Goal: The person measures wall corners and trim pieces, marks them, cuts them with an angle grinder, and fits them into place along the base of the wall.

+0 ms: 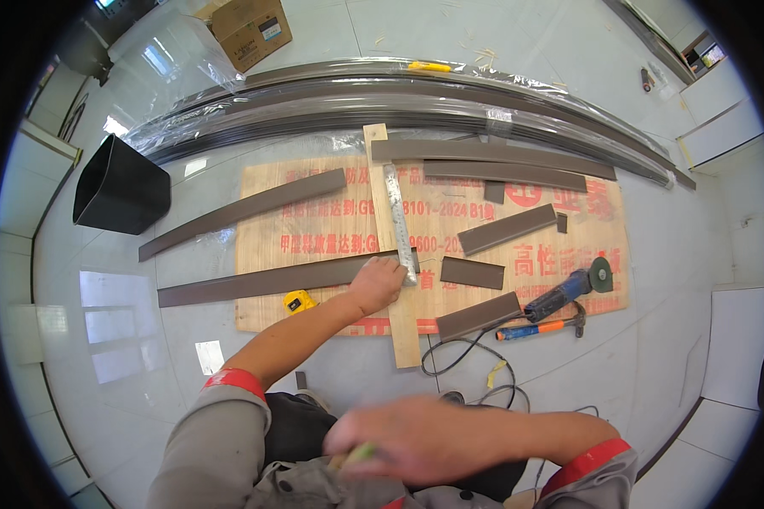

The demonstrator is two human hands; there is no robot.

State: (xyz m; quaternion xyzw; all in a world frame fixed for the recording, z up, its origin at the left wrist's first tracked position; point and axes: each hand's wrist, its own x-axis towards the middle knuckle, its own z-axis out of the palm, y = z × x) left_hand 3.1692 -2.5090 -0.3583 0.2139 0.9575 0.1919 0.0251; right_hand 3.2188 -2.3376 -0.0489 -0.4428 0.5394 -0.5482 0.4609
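My left hand (pixel 379 283) presses with bent fingers on a long dark brown strip (pixel 263 281), near its right end. Beside those fingertips is the lower end of a worn metal ruler (pixel 396 212), which lies along a pale wooden batten (pixel 407 335). Close to my body, my right hand (pixel 420 437) is smeared by motion, its fingers curled round a small yellow-green thing (pixel 362 452) whose kind I cannot make out. Left of the batten, a yellow tape measure (pixel 299 301) sits just below the strip.
Several brown offcuts (pixel 508 229) lie on a printed wooden board (pixel 314 225). To the right are a blue angle grinder (pixel 560 293), its black cord (pixel 450 373) and a hammer (pixel 542 329). Behind are plastic-wrapped long strips (pixel 356 95), a carton (pixel 248 32) and a black bin (pixel 123 188).
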